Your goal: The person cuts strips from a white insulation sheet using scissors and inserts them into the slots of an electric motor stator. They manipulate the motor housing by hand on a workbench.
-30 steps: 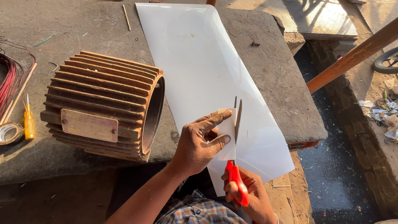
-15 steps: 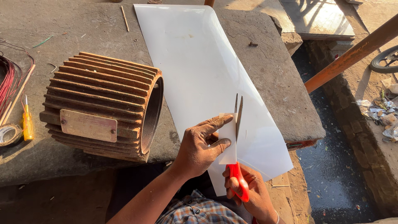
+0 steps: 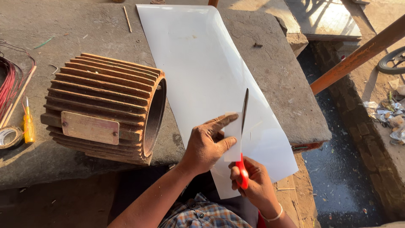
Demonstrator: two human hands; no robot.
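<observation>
head view — scissors (image 3: 243, 126) now closed to one blade line, further up the white sheet (image 3: 202, 71) than a second ago. right hand (image 3: 253, 185) clamped on red handles at 6 o'clock, left hand (image 3: 209, 145) pinching the cut strip — cut advancing.

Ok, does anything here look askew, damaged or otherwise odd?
Mostly tidy. The white sheet lies askew across the stone slab, its near end overhanging the edge where the left hand steadies it and the right hand works red-handled scissors. The finned motor housing looks rusty.
</observation>
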